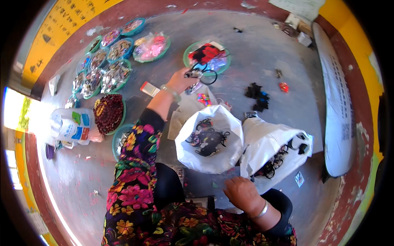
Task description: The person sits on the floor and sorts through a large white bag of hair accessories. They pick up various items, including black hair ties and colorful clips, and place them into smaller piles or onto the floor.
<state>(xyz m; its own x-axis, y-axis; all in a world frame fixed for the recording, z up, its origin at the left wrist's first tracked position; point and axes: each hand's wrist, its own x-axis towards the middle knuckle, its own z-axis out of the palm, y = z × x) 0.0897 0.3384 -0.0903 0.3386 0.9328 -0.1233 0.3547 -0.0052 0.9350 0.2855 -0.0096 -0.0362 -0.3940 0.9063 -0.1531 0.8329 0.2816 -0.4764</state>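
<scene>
My left hand (180, 80) reaches forward over the grey floor and is shut on a small cluster of dark hair accessories (193, 74), just in front of a green dish (188, 51) piled with red, black and pale pieces. A pale bangle sits on that wrist. My right hand (243, 193) rests low near my lap, fingers curled, touching the lower edge of a white plastic bag (269, 141) that holds black headbands. A second open white bag (193, 153) with dark accessories lies between my arms.
Several green and blue dishes (119, 49) of shiny trinkets lie at the far left, beside a dish of dark red beads (108, 112) and a printed bag (72, 125). Black pieces (256, 95) lie loose on the floor. A long white sack (338, 102) runs along the right.
</scene>
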